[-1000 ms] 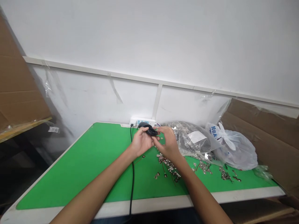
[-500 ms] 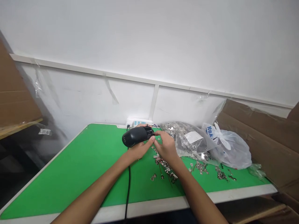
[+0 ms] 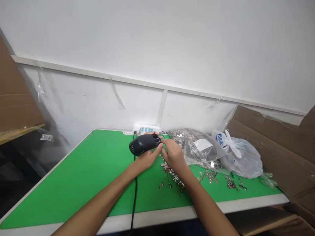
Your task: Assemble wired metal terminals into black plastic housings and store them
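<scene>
A black, rounded plastic device (image 3: pixel 142 144) is raised over the table, its dark slotted end facing right. My left hand (image 3: pixel 147 158) is wrapped around it from below, thumb along the near side. My right hand (image 3: pixel 173 152) is closed in a pinch at the slotted end, close to the left thumb. Whatever the right fingertips hold is hidden; a thin wire (image 3: pixel 161 135) arcs just above them. Small metal pieces with red and dark wires (image 3: pixel 172 173) lie beneath my right wrist.
A white power strip (image 3: pixel 147 129) stands by the wall, with a black cable (image 3: pixel 135 190) crossing the green tabletop (image 3: pixel 81 177). A clear bag of metal parts (image 3: pixel 194 144) and a white plastic bag (image 3: pixel 243 157) sit at right, near cardboard (image 3: pixel 270 144). Loose metal pieces (image 3: pixel 211 176) lie in front.
My hands and the black device have barely shifted. The right fingers have moved slightly at the slotted end, and the thin wire shows more clearly above them.
</scene>
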`<action>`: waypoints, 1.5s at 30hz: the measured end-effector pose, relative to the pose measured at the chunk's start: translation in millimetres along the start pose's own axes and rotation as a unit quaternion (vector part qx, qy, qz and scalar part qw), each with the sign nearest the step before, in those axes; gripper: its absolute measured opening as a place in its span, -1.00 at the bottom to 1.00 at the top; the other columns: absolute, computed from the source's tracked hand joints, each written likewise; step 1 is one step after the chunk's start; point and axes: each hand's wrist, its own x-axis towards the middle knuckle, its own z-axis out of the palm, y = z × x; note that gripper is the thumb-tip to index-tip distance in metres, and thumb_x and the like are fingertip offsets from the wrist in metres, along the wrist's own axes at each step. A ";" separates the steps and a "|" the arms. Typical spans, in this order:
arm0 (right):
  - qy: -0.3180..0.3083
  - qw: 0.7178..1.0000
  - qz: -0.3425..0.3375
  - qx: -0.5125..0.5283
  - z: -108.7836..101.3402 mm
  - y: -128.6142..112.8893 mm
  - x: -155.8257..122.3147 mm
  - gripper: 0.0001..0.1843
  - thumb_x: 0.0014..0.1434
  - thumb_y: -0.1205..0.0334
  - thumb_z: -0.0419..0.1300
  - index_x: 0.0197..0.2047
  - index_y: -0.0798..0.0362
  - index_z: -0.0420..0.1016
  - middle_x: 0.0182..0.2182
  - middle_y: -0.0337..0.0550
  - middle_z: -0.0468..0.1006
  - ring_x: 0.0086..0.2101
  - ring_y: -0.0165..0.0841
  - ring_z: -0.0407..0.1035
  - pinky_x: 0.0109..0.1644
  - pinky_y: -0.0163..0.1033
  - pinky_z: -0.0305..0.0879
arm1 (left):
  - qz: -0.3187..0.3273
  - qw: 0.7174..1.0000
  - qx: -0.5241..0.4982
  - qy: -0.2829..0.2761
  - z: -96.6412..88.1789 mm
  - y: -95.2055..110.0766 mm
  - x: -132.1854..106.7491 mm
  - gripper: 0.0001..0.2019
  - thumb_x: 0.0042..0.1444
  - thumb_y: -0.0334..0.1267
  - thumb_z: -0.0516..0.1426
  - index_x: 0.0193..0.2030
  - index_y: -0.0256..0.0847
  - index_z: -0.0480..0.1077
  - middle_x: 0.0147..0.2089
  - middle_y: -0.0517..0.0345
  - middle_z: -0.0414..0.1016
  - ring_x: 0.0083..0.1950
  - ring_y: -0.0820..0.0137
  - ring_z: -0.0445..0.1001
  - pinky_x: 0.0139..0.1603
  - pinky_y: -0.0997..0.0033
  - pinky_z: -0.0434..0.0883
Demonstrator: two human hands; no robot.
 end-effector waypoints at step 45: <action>0.104 0.986 0.127 0.014 -16.0 23.2 2.8 -0.67 0.44 0.08 0.07 0.17 0.05 0.33 -0.05 0.09 0.57 -0.01 -0.11 0.49 0.08 0.12 0.50 | -0.183 0.942 -0.270 0.078 -63.9 118.4 -59.9 -0.51 0.25 -0.05 0.04 0.12 -0.36 0.53 -0.36 0.08 0.58 -0.53 0.46 0.36 -0.36 0.34 0.54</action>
